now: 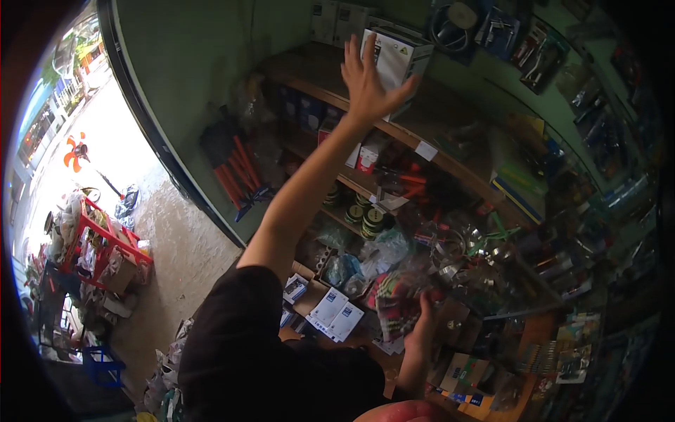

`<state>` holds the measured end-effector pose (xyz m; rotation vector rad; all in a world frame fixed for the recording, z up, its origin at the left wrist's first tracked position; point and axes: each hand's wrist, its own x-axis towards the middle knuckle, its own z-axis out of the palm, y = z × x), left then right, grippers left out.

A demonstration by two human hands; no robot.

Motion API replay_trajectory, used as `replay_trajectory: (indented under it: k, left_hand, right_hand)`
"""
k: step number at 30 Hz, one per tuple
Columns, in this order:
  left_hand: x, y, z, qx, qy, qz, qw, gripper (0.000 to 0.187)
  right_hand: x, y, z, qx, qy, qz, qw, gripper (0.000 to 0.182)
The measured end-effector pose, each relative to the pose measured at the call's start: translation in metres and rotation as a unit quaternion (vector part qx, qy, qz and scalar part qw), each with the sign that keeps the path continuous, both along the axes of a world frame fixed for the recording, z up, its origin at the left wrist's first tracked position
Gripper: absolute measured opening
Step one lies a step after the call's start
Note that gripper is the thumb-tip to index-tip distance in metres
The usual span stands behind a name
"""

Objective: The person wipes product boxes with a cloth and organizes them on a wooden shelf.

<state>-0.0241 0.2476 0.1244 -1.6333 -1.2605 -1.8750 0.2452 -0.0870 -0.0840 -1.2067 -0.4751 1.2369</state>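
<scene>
My left hand [373,88] is stretched up to the upper shelf, fingers spread and thumb out to the side. It overlaps the front of a white box [397,53] standing upright there. Low in front of me, my right hand [420,330] is closed on a checked cloth [395,302] in red, green and dark tones, bunched up and slightly blurred. White boxes with blue labels [337,313] lie just left of the cloth. Behind it are clear plastic bags [387,250].
The wooden shelf [450,158] carries goods on several levels, including stacked dark green tins [364,218]. Packaged tools [538,56] hang on the right wall. To the left, a doorway opens onto a bright floor with a red rack [105,246] and an orange-bladed fan [77,151].
</scene>
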Motion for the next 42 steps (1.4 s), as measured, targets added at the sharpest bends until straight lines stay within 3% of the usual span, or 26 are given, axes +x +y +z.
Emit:
replay_trajectory:
  k: [2, 3, 4, 6, 7, 8, 10, 12, 14, 16, 19, 20, 22, 23, 24, 25, 26, 27, 29, 31, 32, 33, 34, 38, 40, 42]
  left_hand:
    - [-0.009, -0.069, -0.046, -0.018, 0.014, -0.123, 0.992, 0.096]
    - [-0.013, -0.114, -0.071, -0.123, 0.032, -0.260, 0.957, 0.089]
    - [-0.003, -0.154, -0.112, -0.282, -0.195, -0.491, 0.801, 0.085]
    - [0.007, -0.208, -0.160, -0.310, -0.113, -0.545, 0.771, 0.096]
    - [0.014, -0.223, -0.174, -0.310, -0.120, -0.574, 0.749, 0.100]
    - [0.010, -0.222, -0.200, -0.303, 0.011, -0.498, 0.812, 0.095]
    - [-0.004, -0.212, -0.233, -0.194, -0.196, -0.524, 0.806, 0.087]
    - [-0.048, -0.179, -0.240, -0.254, -0.400, -0.441, 0.762, 0.068]
    - [-0.090, -0.169, -0.216, -0.197, -0.554, -0.370, 0.719, 0.041]
    - [-0.146, -0.138, -0.226, -0.148, -0.424, -0.255, 0.856, 0.035]
    - [-0.188, -0.110, -0.212, -0.142, -0.312, -0.159, 0.926, 0.026]
    - [-0.203, -0.108, -0.218, -0.146, -0.311, -0.162, 0.925, 0.026]
    - [-0.222, -0.104, -0.229, -0.225, -0.054, 0.010, 0.973, 0.043]
    - [-0.203, -0.105, -0.224, -0.098, -0.387, -0.280, 0.873, 0.037]
    - [-0.197, -0.114, -0.214, -0.121, -0.475, -0.317, 0.812, 0.028]
    - [-0.202, -0.119, -0.224, -0.169, -0.300, -0.210, 0.915, 0.025]
    - [-0.208, -0.122, -0.233, -0.197, -0.106, -0.092, 0.970, 0.023]
    - [-0.196, -0.127, -0.229, -0.200, -0.104, -0.103, 0.969, 0.023]
    - [-0.176, -0.143, -0.211, -0.208, -0.393, -0.263, 0.856, 0.015]
    - [-0.176, -0.141, -0.212, -0.239, -0.365, -0.233, 0.869, 0.016]
    - [-0.175, -0.140, -0.213, -0.263, -0.340, -0.206, 0.879, 0.016]
    - [-0.173, -0.135, -0.212, -0.259, -0.344, -0.200, 0.880, 0.016]
    - [-0.171, -0.129, -0.210, -0.253, -0.344, -0.214, 0.878, 0.018]
    - [-0.169, -0.095, -0.183, -0.228, -0.317, -0.233, 0.891, 0.027]
    - [-0.160, -0.079, -0.151, -0.215, -0.464, -0.255, 0.821, 0.032]
    - [-0.180, -0.038, -0.120, -0.227, -0.304, -0.227, 0.897, 0.033]
  right_hand:
    - [0.002, 0.028, 0.001, 0.022, 0.126, 0.018, 0.992, 0.041]
    - [-0.013, 0.041, 0.026, 0.053, 0.146, 0.016, 0.988, 0.043]
    - [-0.029, 0.055, 0.048, 0.060, 0.151, 0.014, 0.987, 0.043]
    - [-0.061, 0.076, 0.079, 0.160, 0.257, 0.124, 0.945, 0.049]
    - [-0.082, 0.090, 0.078, 0.176, 0.202, 0.176, 0.947, 0.050]
    - [-0.104, 0.105, 0.075, 0.189, 0.143, 0.228, 0.944, 0.052]
    - [-0.136, 0.130, 0.082, 0.283, -0.195, 0.361, 0.867, 0.059]
    - [-0.151, 0.157, 0.096, 0.360, -0.260, 0.284, 0.849, 0.067]
    - [-0.154, 0.191, 0.123, 0.446, -0.369, 0.171, 0.797, 0.089]
    - [-0.144, 0.250, 0.158, 0.463, -0.454, 0.089, 0.756, 0.113]
    - [-0.138, 0.368, 0.174, 0.454, -0.532, 0.030, 0.714, 0.137]
    - [-0.143, 0.389, 0.175, 0.449, -0.533, 0.028, 0.717, 0.137]
    - [-0.153, 0.419, 0.178, 0.518, -0.294, 0.201, 0.777, 0.141]
    - [-0.153, 0.432, 0.171, 0.511, -0.292, 0.194, 0.785, 0.141]
    - [-0.147, 0.443, 0.164, 0.500, -0.294, 0.183, 0.794, 0.141]
    - [-0.142, 0.454, 0.163, 0.558, -0.366, 0.124, 0.735, 0.137]
    - [-0.139, 0.443, 0.179, 0.562, -0.385, 0.128, 0.721, 0.138]
    - [-0.125, 0.450, 0.178, 0.536, -0.447, 0.065, 0.713, 0.139]
    - [-0.103, 0.470, 0.178, 0.455, -0.544, -0.039, 0.704, 0.141]
    - [-0.078, 0.491, 0.187, 0.378, -0.601, -0.122, 0.693, 0.142]
    - [-0.071, 0.495, 0.195, 0.330, -0.596, -0.147, 0.717, 0.141]
    - [-0.059, 0.505, 0.201, 0.324, -0.587, -0.143, 0.728, 0.139]
    - [-0.056, 0.508, 0.204, 0.222, -0.597, -0.165, 0.753, 0.141]
    - [-0.039, 0.537, 0.189, 0.083, -0.598, -0.202, 0.771, 0.144]
    - [-0.042, 0.535, 0.187, 0.074, -0.604, -0.189, 0.771, 0.141]
    - [-0.048, 0.522, 0.195, 0.064, -0.611, -0.182, 0.768, 0.139]
